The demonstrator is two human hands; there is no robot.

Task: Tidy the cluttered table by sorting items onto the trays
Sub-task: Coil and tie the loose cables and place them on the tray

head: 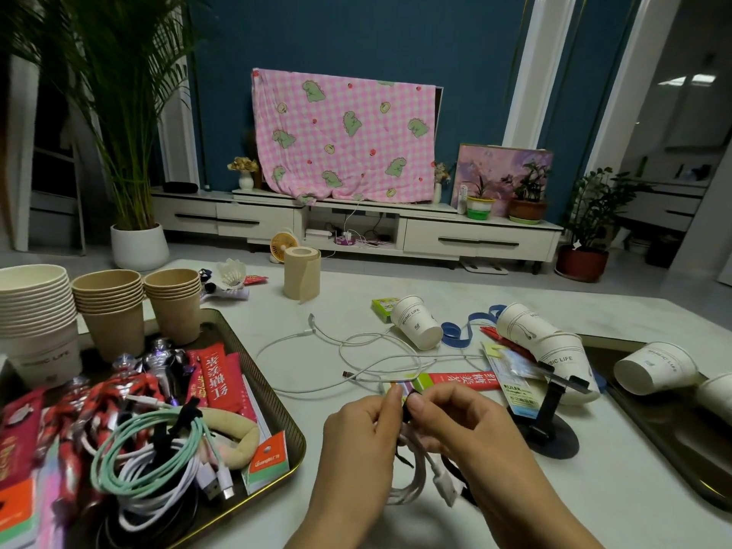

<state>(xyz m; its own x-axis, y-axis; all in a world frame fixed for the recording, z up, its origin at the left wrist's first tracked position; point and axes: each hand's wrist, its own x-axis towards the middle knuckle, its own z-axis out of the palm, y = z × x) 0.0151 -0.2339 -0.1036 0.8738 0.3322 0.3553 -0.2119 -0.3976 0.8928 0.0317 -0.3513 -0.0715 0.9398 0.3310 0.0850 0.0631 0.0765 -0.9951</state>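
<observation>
Both hands meet low in the middle of the table. My left hand [358, 433] and my right hand [455, 420] pinch a coiled white cable [416, 475] with a black tie strap around it. Its USB plug hangs below my right hand. The left tray [253, 370] holds coiled cables [150, 461], toy figures [130, 386], red packets [214, 374] and paper cup stacks [111, 307]. The right tray [673, 429] holds white cups lying on their sides [657, 368]. A loose white cable [356, 350] sprawls on the table beyond my hands.
A black phone stand [554, 414], a ruler packet [515, 386], a red sachet [463, 380], a blue ribbon [459, 330], fallen white cups [420, 322], a paper roll [302, 277] and a shuttlecock [231, 275] lie on the table.
</observation>
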